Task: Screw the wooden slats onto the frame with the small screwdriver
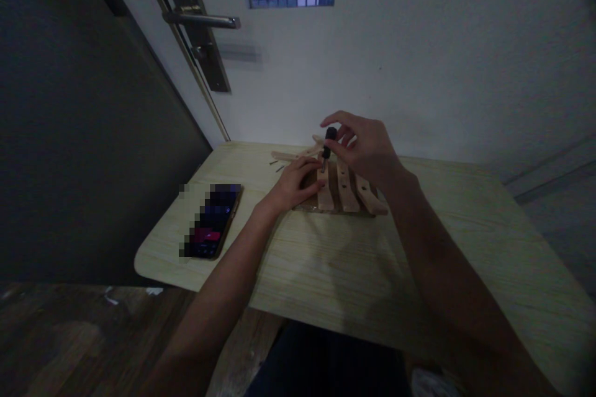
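A small wooden slat assembly (345, 193) lies on the light wood table (326, 273), its pale slats side by side with holes in them. My right hand (365, 147) holds a short black-handled screwdriver (328, 146) upright, its tip down on the leftmost slat. My left hand (298, 180) rests on the left end of the assembly, fingers by the screwdriver's tip. More loose wooden pieces (298, 154) lie just behind the hands.
A phone (212, 221) with a lit screen lies on the table's left side. A few small screws (276, 165) lie near the far edge. A door with a metal handle (202, 20) stands at the left; a white wall runs behind the table.
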A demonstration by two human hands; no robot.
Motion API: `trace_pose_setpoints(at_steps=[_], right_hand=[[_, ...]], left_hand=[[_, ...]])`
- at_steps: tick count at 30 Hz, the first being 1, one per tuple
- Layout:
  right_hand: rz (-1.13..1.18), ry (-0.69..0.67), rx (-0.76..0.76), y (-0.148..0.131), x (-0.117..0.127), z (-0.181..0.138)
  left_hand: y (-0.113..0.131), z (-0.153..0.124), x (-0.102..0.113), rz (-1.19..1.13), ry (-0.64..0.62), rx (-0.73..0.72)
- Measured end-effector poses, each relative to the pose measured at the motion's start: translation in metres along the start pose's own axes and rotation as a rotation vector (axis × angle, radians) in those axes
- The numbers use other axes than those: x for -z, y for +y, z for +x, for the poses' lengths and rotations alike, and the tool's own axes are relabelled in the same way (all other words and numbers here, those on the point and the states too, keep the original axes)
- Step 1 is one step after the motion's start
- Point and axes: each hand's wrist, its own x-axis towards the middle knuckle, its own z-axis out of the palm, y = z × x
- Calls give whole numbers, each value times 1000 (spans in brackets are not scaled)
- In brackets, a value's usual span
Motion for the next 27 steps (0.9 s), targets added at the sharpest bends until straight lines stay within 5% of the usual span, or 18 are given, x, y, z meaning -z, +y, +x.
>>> trace_pose_setpoints(at_steps=[11,20,27], right_hand=[[23,-9,101,14,-10,-4],[-2,-40,-15,3,-2,-1],[9,-40,58,8,-7,-3]], left_hand=[[0,0,0,19,11,-37],[-3,0,-2,3,10,-25],[1,0,0,18,-5,2]])
